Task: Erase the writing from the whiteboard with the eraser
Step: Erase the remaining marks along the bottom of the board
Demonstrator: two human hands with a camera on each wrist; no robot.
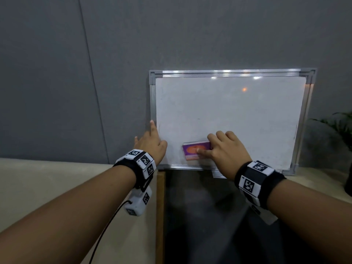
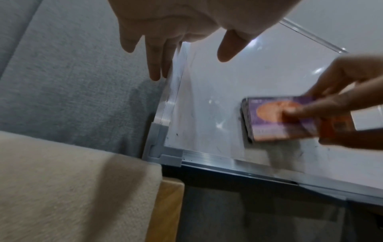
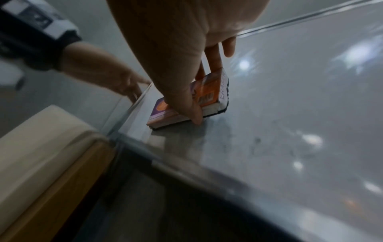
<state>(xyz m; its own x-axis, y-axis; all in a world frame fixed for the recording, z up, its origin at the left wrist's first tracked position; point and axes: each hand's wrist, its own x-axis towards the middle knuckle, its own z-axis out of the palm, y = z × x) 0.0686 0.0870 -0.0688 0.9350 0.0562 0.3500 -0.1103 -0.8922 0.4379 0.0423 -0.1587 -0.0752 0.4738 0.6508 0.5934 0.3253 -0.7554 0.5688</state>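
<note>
So the whiteboard (image 1: 228, 111) is propped upright against the grey fabric wall (image 1: 76, 73), filling the right half of the head view, aluminium frame all round. The surface looks pretty much wiped, only a tiny dark dash left of centre plus some faint smudges and specks near the bottom edge.

The right hand (image 1: 226, 147) has the eraser (image 1: 192, 150) pinched, thumb along the near edge and the other fingers over the far edge, and it's pressed flat on the board low down, left of the middle, just above the bottom frame. The eraser is a small block with a purple and orange label and a dark felt underside, which you can see best in the right wrist view.

The left hand (image 1: 152, 141) is spread with straight fingers at the board's left frame edge, fingertips right along the rail, holding nothing.

Lower left of the frame is a beige cushion (image 1: 57, 187) with a wooden edge (image 1: 160, 206) beside it. A bit of green plant (image 1: 341, 124) pokes in at the far right.
</note>
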